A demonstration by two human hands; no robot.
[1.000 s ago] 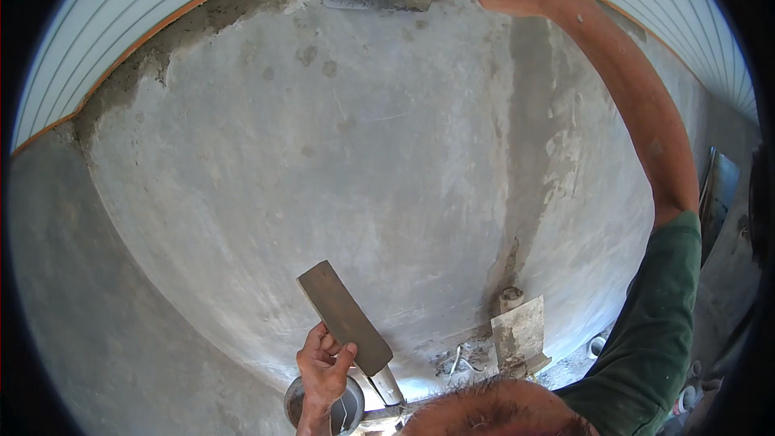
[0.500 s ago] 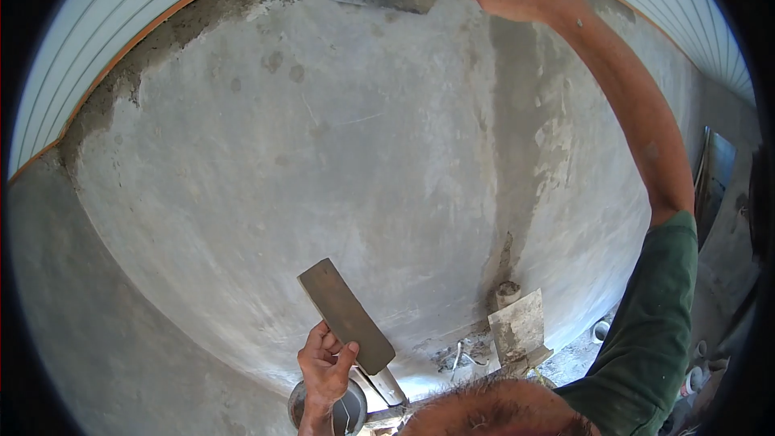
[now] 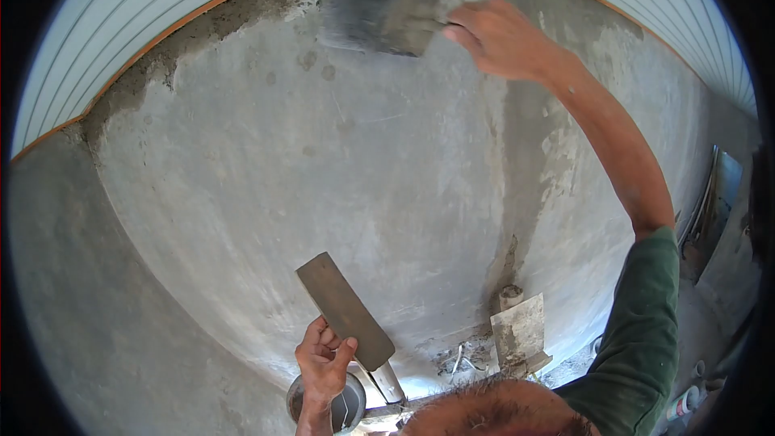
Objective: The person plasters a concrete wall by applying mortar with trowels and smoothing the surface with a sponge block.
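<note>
High on the grey wall [image 3: 379,161], my right hand [image 3: 504,39] grips the handle of a wide scraper [image 3: 404,24]. Its broad, mortar-smeared blade lies along the wall below the ceiling edge and is slightly blurred. Low and left of centre, my left hand [image 3: 324,362] is closed on a flat rectangular trowel [image 3: 345,311], thumb on its near edge. That trowel's upward face is coated in grey-brown mortar or is bare; I cannot tell which. Its grip is hidden by the fingers.
White panelled ceiling [image 3: 210,8] with an orange-brown edge strip borders the wall. A bucket [image 3: 353,404] sits below my left hand. A pipe stub [image 3: 510,297] and a stained board [image 3: 518,331] stand at the wall's foot. Someone's head [image 3: 500,408] shows at the bottom.
The view has shifted, showing more of the wall's top. My right hand and the scraper have moved downward and slightly left along the wall. My left hand keeps its hold, nearly still.
</note>
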